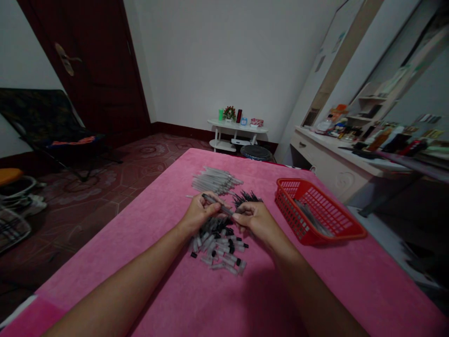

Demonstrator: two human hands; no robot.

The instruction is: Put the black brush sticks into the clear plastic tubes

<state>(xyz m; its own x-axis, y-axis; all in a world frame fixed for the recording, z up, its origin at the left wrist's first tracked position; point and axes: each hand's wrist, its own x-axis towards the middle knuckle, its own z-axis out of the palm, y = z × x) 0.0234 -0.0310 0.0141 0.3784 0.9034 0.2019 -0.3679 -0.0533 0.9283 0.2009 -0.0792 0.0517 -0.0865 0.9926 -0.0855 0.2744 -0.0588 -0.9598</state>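
A pen point(218, 204) with a dark end spans between my two hands, just above the pink cloth point(154, 243). My left hand point(202, 211) is closed round its darker end, and my right hand point(249, 216) pinches the other end. Below my hands lies a loose heap of clear pen caps point(219, 248) with black ends. Beyond the left hand is a pile of clear pen barrels point(213, 180). A bunch of black-tipped pen parts point(247, 197) lies just past my right hand, partly hidden by it.
A red plastic basket point(315, 210) with several pens or barrels point(312, 217) inside stands to the right. Behind it is a cluttered white dressing table point(336, 159). A small white stand point(224, 124) and a round black stool point(257, 152) are beyond the table; a folding chair point(45, 117) is at left.
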